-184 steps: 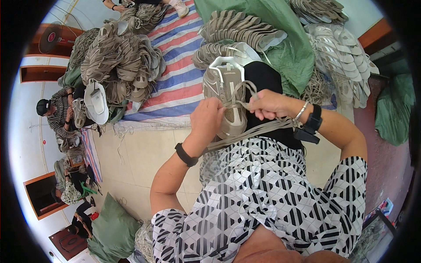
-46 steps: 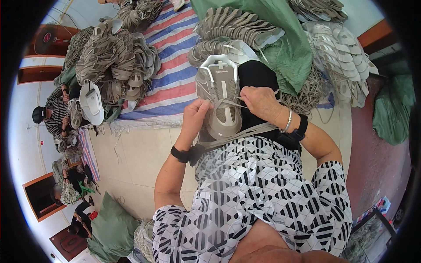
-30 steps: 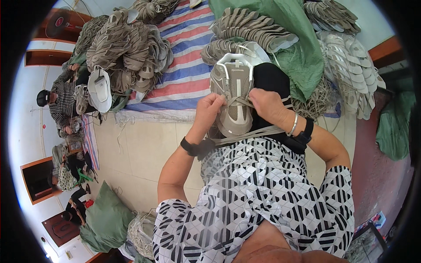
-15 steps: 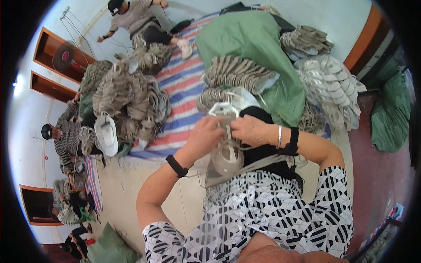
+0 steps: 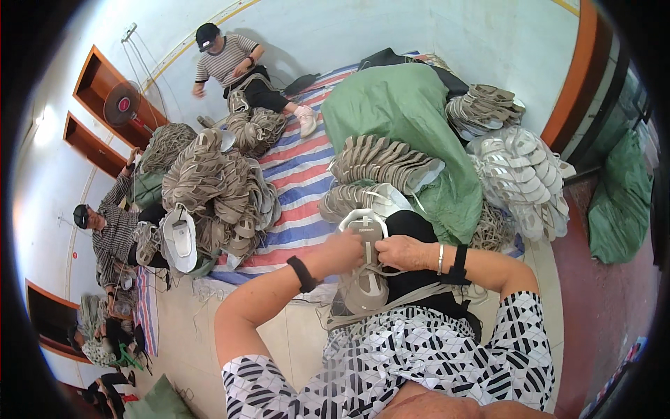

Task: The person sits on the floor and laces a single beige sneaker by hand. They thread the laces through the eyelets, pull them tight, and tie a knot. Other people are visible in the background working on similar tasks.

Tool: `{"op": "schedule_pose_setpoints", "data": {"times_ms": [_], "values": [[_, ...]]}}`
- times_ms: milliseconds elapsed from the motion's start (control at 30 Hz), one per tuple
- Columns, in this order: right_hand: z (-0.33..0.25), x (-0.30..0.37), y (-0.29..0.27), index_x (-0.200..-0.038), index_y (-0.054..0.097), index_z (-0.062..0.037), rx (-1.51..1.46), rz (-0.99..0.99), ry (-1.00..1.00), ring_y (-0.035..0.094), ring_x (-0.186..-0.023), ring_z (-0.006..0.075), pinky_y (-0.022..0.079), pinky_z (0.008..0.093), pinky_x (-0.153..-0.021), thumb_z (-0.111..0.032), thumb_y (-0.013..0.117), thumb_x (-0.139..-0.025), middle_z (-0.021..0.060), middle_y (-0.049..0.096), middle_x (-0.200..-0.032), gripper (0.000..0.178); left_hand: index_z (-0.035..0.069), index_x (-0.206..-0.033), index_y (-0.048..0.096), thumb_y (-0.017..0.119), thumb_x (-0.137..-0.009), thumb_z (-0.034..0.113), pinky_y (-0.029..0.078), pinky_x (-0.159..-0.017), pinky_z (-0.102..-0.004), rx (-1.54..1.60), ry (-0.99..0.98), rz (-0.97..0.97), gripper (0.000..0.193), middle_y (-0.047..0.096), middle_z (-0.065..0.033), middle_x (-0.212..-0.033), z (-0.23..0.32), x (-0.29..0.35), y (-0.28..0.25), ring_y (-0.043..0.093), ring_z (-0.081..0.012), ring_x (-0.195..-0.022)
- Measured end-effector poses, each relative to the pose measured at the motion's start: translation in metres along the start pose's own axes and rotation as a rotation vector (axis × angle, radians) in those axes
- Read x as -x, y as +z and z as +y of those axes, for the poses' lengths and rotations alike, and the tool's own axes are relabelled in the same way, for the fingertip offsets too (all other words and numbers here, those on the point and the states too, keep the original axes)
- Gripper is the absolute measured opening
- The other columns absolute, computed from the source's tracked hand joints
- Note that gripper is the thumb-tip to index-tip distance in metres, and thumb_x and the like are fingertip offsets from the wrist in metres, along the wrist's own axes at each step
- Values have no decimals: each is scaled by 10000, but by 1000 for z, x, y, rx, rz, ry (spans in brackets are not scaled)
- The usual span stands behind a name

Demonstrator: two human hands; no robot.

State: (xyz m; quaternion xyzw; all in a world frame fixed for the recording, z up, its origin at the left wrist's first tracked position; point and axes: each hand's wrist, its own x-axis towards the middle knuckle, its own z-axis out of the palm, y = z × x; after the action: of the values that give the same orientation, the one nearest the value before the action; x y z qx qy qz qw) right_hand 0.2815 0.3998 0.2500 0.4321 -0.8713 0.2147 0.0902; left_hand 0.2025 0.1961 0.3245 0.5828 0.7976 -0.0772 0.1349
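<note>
2 hands (image 5: 406, 253) partly cover 1 shoe upper (image 5: 364, 290) near stacked uppers (image 5: 382, 166).

A green sack (image 5: 384, 105) lies on a striped sheet (image 5: 301, 171), with a fan (image 5: 121, 103) near the wall (image 5: 164, 33).

- Head view: fisheye, looking down and forward from the wearer's head;
- nearest, the patterned shirt (image 5: 433, 349);
- a little farther, left hand (image 5: 342, 251) and right hand (image 5: 406, 253);
- far, the pale wall (image 5: 391, 31), edges bowed

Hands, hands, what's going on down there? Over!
Left hand, right hand both at the shoe. Toe nearest camera. Shoe pile beyond, not blocking.
</note>
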Motion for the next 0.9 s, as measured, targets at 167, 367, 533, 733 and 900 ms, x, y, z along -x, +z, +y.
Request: {"op": "schedule_pose_setpoints", "data": {"times_ms": [167, 367, 533, 733, 900], "values": [[-19, 1, -23, -755, 620, -140, 133, -12, 82, 524, -836, 218, 403, 363, -773, -189, 690, -703, 33, 497, -856, 100, 97, -865, 710, 638, -756, 308, 530, -718, -379, 87, -226, -202, 248, 667, -86, -924, 7, -18, -4, 611, -327, -928], [-16, 5, -7, -716, 634, -145, 78, 102, 84, 515, -856, 217, 392, 390, -812, -192, 657, -698, 33, 514, -840, 56, 40, -841, 614, 556, -881, 254, 469, -512, -306, 1069, -290, 321, 226, 574, -67, -683, -9, -36, 16, 563, -143, -550], [-20, 3, -10, -683, 607, -120, 165, 148, 66, 514, -847, 245, 398, 441, -875, -148, 610, -693, 56, 513, -822, 30, 31, -894, 550, 555, -892, 202, 457, -471, -263, 1320, -445, 163, 171, 569, -42, -703, 16, -28, 13, 549, -111, -500], [-27, 5, -4, -671, 602, -107, 219, 217, 104, 518, -833, 238, 374, 497, -947, -152, 618, -708, 51, 491, -772, 61, 45, -844, 700, 665, -728, 189, 518, -656, -431, 450, -217, 55, 188, 677, -170, -849, 26, -38, 30, 660, -328, -776], [-24, 8, -4, -768, 644, -130, 228, 216, 172, 522, -809, 218, 360, 498, -970, -172, 668, -746, 33, 504, -773, 54, 63, -860, 708, 656, -747, 183, 518, -676, -440, 244, -209, -122, 173, 681, -145, -881, 38, -39, -2, 670, -317, -844]]}}
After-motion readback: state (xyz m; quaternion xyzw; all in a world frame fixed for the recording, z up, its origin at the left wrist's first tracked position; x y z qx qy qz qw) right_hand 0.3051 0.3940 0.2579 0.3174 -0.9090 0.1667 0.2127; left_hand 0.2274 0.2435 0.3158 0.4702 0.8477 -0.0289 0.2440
